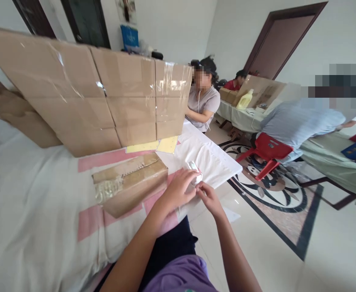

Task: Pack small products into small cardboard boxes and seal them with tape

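Observation:
My left hand (179, 188) and my right hand (207, 198) meet over the near edge of the cloth-covered table (38, 211). Both are closed on a small white, clear-wrapped object (194, 172); I cannot make out what it is. The left hand's fingers curl over its top, and the right hand pinches its lower end. A taped brown cardboard box (129, 182) lies on the cloth just left of my left hand.
A tall wall of taped cardboard sheets (99, 89) stands across the table behind the box. A seated person (202, 99) is at the table's far end. Another person (296, 123) bends over a red plastic chair (267, 152) by a second table with a yellow jug (245, 100).

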`<state>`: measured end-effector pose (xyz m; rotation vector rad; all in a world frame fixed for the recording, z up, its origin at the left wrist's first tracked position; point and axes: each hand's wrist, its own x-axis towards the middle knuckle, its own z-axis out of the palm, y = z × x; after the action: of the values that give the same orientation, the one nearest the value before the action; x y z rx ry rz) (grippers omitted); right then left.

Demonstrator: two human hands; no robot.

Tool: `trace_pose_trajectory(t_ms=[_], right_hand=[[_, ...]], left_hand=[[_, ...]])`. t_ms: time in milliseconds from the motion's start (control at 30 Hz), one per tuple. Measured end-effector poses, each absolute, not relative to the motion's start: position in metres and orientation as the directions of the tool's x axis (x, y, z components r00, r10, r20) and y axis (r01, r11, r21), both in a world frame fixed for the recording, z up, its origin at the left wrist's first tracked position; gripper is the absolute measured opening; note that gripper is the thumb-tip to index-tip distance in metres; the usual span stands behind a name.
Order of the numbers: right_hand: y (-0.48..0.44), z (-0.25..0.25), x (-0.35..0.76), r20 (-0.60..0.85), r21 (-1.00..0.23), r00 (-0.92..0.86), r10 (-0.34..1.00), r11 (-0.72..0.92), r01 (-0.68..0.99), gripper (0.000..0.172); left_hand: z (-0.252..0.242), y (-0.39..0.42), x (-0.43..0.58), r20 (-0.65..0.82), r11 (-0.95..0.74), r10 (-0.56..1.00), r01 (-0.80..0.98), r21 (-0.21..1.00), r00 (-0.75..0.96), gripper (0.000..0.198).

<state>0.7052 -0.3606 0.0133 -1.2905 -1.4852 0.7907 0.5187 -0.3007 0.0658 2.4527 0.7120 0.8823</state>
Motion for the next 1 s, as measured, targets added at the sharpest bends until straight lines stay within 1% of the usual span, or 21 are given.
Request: trace_pose_trajectory(t_ms=[33, 100, 167, 200, 300, 367, 467, 533, 567, 633, 700, 767, 833, 900, 967, 1000], right_hand=[[-0.365, 0.015, 0.697, 0.273, -0.900, -0.057, 0.960, 0.276, 0.339, 0.017], [-0.372, 0.019, 0.678, 0.309, -0.876, -0.191, 0.932, 0.357, 0.324, 0.009], [-0.377, 0.026, 0.659, 0.349, -0.867, -0.271, 0.897, 0.419, 0.270, 0.008], [-0.378, 0.029, 0.650, 0.370, -0.863, -0.301, 0.879, 0.445, 0.240, 0.009], [-0.379, 0.041, 0.631, 0.398, -0.851, -0.381, 0.835, 0.491, 0.187, 0.013], [-0.378, 0.047, 0.623, 0.412, -0.844, -0.401, 0.818, 0.508, 0.171, 0.010], [-0.373, 0.048, 0.614, 0.427, -0.846, -0.408, 0.807, 0.516, 0.136, 0.006], [-0.368, 0.043, 0.610, 0.402, -0.867, -0.414, 0.817, 0.485, 0.115, 0.008], [-0.365, 0.040, 0.609, 0.378, -0.877, -0.408, 0.831, 0.463, 0.130, 0.010], [-0.356, 0.034, 0.612, 0.339, -0.879, -0.352, 0.872, 0.427, 0.212, 0.012], [-0.344, 0.031, 0.619, 0.335, -0.870, -0.239, 0.911, 0.397, 0.293, 0.007], [-0.327, 0.035, 0.628, 0.359, -0.872, -0.119, 0.926, 0.378, 0.310, 0.015], [-0.305, 0.046, 0.632, 0.398, -0.877, -0.040, 0.916, 0.393, 0.277, 0.021], [-0.277, 0.059, 0.628, 0.437, -0.875, -0.046, 0.898, 0.437, 0.210, 0.026], [-0.248, 0.071, 0.617, 0.433, -0.885, -0.126, 0.892, 0.448, 0.128, 0.037], [-0.235, 0.074, 0.609, 0.403, -0.901, -0.190, 0.895, 0.425, 0.091, 0.044]], left_hand=[[0.075, -0.312, 0.508, 0.440, -0.776, 0.590, 0.325, 0.541, 0.677, 0.045], [0.091, -0.331, 0.488, 0.353, -0.765, 0.612, 0.417, 0.491, 0.708, 0.028], [0.104, -0.345, 0.471, 0.238, -0.732, 0.659, 0.537, 0.418, 0.713, 0.011], [0.109, -0.350, 0.464, 0.191, -0.711, 0.685, 0.587, 0.387, 0.703, 0.007], [0.120, -0.363, 0.446, 0.143, -0.642, 0.758, 0.690, 0.334, 0.637, 0.006], [0.124, -0.369, 0.439, 0.142, -0.606, 0.793, 0.741, 0.288, 0.593, 0.010], [0.128, -0.377, 0.432, 0.123, -0.587, 0.809, 0.782, 0.208, 0.574, 0.018], [0.131, -0.382, 0.429, 0.112, -0.590, 0.807, 0.787, 0.182, 0.579, 0.019], [0.132, -0.384, 0.427, 0.115, -0.591, 0.806, 0.785, 0.184, 0.580, 0.019], [0.138, -0.388, 0.420, 0.143, -0.592, 0.806, 0.776, 0.217, 0.574, 0.019], [0.146, -0.391, 0.409, 0.198, -0.590, 0.807, 0.753, 0.291, 0.556, 0.019], [0.155, -0.393, 0.393, 0.265, -0.573, 0.819, 0.737, 0.359, 0.509, 0.021], [0.163, -0.393, 0.375, 0.333, -0.544, 0.835, 0.746, 0.384, 0.438, 0.025], [0.171, -0.391, 0.357, 0.385, -0.508, 0.847, 0.772, 0.381, 0.367, 0.028], [0.177, -0.390, 0.343, 0.405, -0.478, 0.856, 0.788, 0.387, 0.320, 0.029], [0.180, -0.389, 0.338, 0.401, -0.465, 0.863, 0.792, 0.395, 0.307, 0.029]])
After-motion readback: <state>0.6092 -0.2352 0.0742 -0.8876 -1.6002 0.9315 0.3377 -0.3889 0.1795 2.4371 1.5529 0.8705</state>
